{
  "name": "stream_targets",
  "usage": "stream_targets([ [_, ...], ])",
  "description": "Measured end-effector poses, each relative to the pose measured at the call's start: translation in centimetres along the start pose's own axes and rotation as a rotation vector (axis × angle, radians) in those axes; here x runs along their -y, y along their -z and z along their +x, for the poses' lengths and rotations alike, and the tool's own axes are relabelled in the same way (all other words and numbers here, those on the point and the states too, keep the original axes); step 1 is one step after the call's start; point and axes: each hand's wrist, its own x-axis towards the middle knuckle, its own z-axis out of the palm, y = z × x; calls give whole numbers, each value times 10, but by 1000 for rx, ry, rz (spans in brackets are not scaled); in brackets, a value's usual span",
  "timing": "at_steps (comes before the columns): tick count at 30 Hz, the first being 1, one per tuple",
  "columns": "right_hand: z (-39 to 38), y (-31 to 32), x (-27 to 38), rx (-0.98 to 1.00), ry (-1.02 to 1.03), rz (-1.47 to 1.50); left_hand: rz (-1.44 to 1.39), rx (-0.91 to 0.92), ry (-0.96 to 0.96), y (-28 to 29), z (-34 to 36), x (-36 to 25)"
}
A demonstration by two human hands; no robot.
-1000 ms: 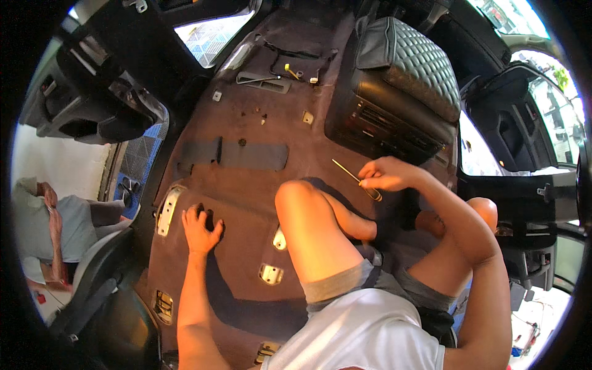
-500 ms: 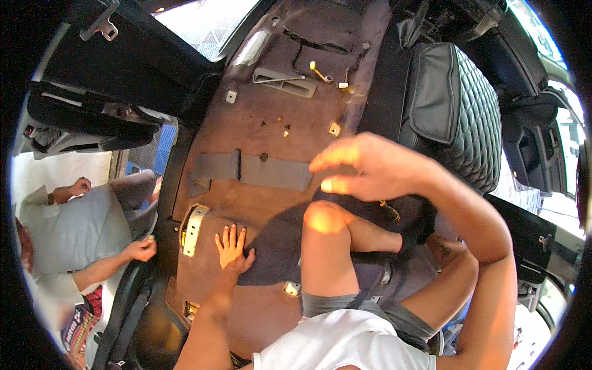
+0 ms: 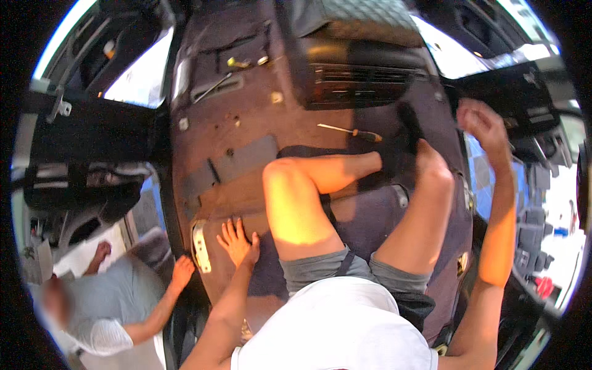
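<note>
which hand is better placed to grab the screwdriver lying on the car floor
Probably the right hand: it is raised and free, on the screwdriver's handle side. The left hand is pressed flat on the carpet, behind the bent knee.

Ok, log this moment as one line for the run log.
left hand: flat on brown carpet | right hand: raised, empty, near door panel | screwdriver: lying on carpet, untouched

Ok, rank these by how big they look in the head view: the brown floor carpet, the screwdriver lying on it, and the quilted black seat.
1. brown floor carpet, largest by far.
2. quilted black seat, though its top is cut off at the picture's edge.
3. screwdriver, smallest, a thin tool.

The fisheye bends the rim, so the seat's size is unsure.
</note>
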Motion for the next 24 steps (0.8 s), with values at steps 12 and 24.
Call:
stream_targets([
  [12,-122,23,-113,-161,-309,233,-54,-187,-37,-9,-7,-2],
  [24,156,-71,-66,-463,449,-175,-904,-596,-403,198,212,-221],
])
